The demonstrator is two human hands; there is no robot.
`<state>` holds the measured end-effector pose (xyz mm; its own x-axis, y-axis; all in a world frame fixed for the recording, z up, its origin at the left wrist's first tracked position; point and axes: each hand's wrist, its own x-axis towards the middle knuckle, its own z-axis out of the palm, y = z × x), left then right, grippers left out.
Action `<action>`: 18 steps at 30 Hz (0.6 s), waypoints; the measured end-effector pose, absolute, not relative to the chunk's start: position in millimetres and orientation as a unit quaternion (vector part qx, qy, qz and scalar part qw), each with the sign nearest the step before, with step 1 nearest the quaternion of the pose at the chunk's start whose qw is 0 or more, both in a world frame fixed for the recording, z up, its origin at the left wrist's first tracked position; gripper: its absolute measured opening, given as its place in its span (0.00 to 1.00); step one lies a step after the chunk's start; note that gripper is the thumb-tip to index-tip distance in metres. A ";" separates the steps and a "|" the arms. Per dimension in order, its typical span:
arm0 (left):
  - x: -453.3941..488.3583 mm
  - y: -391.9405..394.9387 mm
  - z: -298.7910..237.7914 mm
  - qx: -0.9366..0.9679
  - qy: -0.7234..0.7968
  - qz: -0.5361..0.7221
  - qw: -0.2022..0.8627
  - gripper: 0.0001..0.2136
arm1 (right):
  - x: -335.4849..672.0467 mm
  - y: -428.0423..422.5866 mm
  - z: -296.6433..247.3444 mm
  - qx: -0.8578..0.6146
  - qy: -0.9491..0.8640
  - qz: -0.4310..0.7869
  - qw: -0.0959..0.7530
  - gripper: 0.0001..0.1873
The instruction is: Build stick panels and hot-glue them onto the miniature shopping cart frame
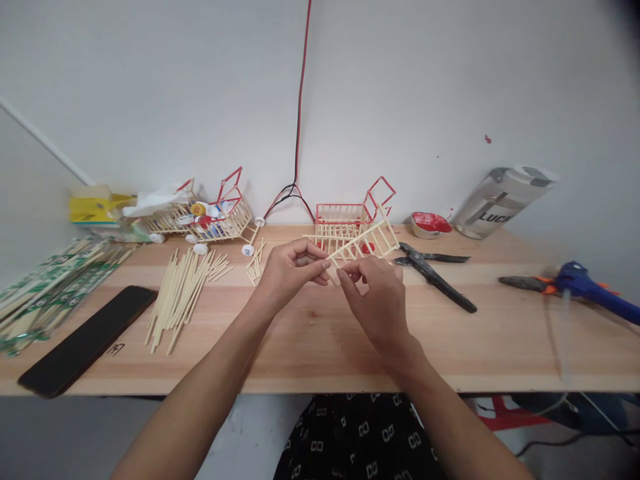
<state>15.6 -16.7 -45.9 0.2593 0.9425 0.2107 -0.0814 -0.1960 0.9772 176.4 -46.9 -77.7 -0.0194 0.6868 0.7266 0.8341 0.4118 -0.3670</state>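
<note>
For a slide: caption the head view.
Left hand and right hand hold a stick lattice over the wooden table.

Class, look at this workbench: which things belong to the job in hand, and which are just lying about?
Job in hand: stick ladder frame, pinched by left hand and right hand; probably also loose sticks, black cutters, blue glue gun, red-railed stick cart.
Lying about, it seems: black phone, silver packet, yellow box.
</note>
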 end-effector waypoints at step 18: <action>16.0 -17.3 -45.3 0.592 0.360 0.496 0.524 0.12 | 179.1 -48.1 -79.1 -0.535 -0.715 -0.093 0.440 0.08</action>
<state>16.0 -17.3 -45.3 0.2487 0.9454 0.2105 -0.0938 -0.1928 0.9767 179.1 -48.1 -79.1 -0.0398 0.6836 0.7288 0.8478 0.4091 -0.3374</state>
